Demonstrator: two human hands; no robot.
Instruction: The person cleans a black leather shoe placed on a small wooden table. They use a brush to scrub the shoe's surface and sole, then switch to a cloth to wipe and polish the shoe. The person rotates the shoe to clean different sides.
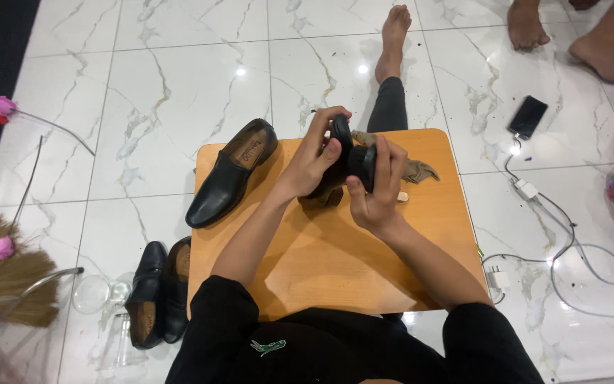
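Both of my hands hold one black leather shoe (349, 160) above a small orange wooden table (321, 249). My left hand (314, 156) wraps the shoe from the left and over its top. My right hand (378, 188) grips it from the right side, fingers spread across the leather. A brown cloth (417, 171) lies on the table just behind the shoe, partly hidden by it. A second black loafer (229, 174) rests on the table's far left corner, its toe hanging over the edge.
Another pair of black shoes (158, 291) lies on the white marble floor left of the table, beside a straw broom (1, 267). A phone (527, 116) and white charger cables (563, 242) lie to the right. My bare foot (394, 39) stretches ahead; another person's feet (563, 32) are far right.
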